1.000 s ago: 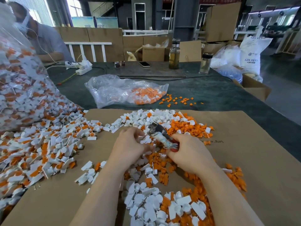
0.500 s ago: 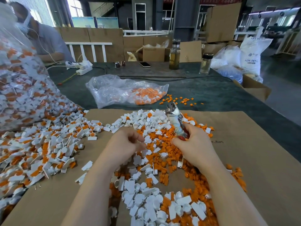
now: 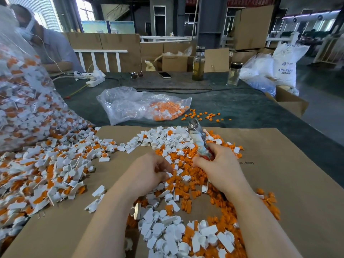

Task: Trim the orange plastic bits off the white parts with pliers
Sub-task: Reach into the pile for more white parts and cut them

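My right hand point(image 3: 221, 168) grips the tape-wrapped handles of the pliers point(image 3: 197, 138), whose metal jaws point up and away from me. My left hand point(image 3: 149, 172) hovers low over the middle heap with its fingers curled; whether they pinch a small part I cannot tell. Trimmed white parts point(image 3: 167, 140) and cut orange bits point(image 3: 184, 189) lie mixed on the brown cardboard sheet point(image 3: 279, 183) between and around my hands. Untrimmed white parts with orange inserts point(image 3: 46, 172) are heaped at the left.
A big clear bag of untrimmed parts point(image 3: 22, 101) leans at the far left. A smaller clear bag with orange bits point(image 3: 145, 107) lies on the green table beyond the cardboard. Two bottles point(image 3: 198, 64), a phone point(image 3: 164, 75) and a power strip point(image 3: 93, 79) stand farther back. A person point(image 3: 46, 43) sits at back left.
My right hand swung the pliers from the part at my left fingers up and to the right, jaws now pointing away. My left hand dropped lower towards the heap.
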Action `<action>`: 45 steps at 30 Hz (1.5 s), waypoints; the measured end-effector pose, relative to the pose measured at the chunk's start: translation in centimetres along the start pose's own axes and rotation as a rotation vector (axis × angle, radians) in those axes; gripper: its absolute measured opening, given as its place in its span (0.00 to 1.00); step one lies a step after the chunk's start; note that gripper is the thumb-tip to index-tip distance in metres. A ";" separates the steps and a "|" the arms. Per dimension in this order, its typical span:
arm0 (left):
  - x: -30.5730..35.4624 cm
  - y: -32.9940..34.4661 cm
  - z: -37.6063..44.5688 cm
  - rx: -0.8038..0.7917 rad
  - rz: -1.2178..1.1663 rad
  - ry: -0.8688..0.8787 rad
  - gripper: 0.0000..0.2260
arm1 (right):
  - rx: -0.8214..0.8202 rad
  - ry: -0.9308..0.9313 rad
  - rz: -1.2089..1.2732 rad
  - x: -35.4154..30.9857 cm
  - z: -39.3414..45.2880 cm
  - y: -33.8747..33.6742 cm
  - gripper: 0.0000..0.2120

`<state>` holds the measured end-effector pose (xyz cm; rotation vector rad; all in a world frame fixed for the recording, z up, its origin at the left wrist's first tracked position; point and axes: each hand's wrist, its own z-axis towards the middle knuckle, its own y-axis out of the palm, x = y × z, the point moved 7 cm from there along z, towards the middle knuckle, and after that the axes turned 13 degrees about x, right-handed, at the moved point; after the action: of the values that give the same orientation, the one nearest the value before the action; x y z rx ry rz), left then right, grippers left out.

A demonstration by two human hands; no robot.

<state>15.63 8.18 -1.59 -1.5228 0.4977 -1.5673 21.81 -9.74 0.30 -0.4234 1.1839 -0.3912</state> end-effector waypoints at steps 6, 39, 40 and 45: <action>0.6 0.2 -0.4 -0.052 0.006 0.057 0.14 | 0.010 0.036 0.072 0.1 0.0 0.0 0.02; 1.8 0.9 -0.6 0.309 -1.050 -0.482 0.06 | 0.124 -0.155 0.009 -2.2 -0.5 -0.4 0.03; 1.8 0.9 -0.6 0.314 -1.051 -0.479 0.06 | 0.118 -0.159 0.002 -2.2 -0.5 -0.3 0.03; 2.0 0.8 -0.7 0.369 -1.042 -0.468 0.05 | 0.121 -0.157 -0.017 -2.1 -0.5 -0.3 0.04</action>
<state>15.42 5.98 -1.12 -1.8611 -0.9506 -1.7690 20.59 -9.00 1.94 -0.3525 0.9995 -0.4347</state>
